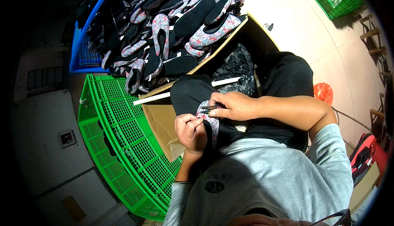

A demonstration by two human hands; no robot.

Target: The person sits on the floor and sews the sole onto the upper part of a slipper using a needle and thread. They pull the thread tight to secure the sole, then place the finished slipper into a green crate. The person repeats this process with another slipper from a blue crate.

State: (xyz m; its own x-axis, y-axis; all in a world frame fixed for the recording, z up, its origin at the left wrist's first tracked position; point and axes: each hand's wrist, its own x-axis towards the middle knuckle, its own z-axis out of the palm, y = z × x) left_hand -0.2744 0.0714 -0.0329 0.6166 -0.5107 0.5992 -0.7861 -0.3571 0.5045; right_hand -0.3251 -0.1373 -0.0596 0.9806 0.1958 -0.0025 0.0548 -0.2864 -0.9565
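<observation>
My right hand comes in from the right on a sharply bent elbow, forearm nearly level across my lap, fingers wrapped around a pair of small dark metal snips whose slim blades point left. My left hand, just below and left of them, rises from a steep forearm with fingers curled into a loose fist, thumb and forefinger pinching the edge of a grey fabric slipper with pink and red flowers. That slipper lies between my hands against my black-trousered leg; its patterned front shows under the blades, and my hands cover much of the rest. Beyond my hands, a white rod slants across an open brown cardboard box holding dark grey scraps. Left of my left hand stands a green plastic lattice crate. Farther out, a blue plastic crate is heaped with similar floral, black-soled slippers.
</observation>
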